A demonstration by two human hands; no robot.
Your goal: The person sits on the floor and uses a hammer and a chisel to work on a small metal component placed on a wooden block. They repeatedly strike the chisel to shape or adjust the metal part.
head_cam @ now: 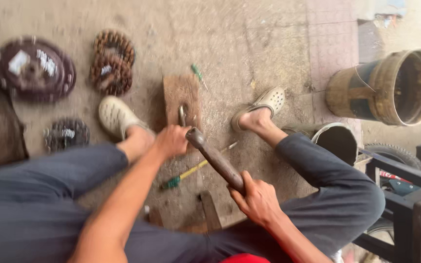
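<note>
Nearest the camera, at the lower middle of the frame, the right hand (pixel 255 197) is closed around the lower end of a hammer handle (pixel 219 162) — a dark, worn shaft that is angled up to the left toward the frame's centre. Its head cannot be made out clearly through the blur. The left hand (pixel 171 140) is closed around a small metal piece (pixel 182 115) held upright on a wooden block (pixel 182 100), which lies on the concrete floor (pixel 249 44) between two feet in pale clogs. The hammer is judged stiff and top-heavy, so the far end of the handle is the right place for the grip; the metal piece looks rigid and thin, best pinched low and kept steady. A green-handled screwdriver (pixel 197 168) lies on the floor just beneath the handle. At the upper left, toothed discs (pixel 112 62) are stacked beside a larger dark plate (pixel 36 69) — all well apart from the hands. A worn bucket (pixel 388 87) lies on its side at the upper right.
</note>
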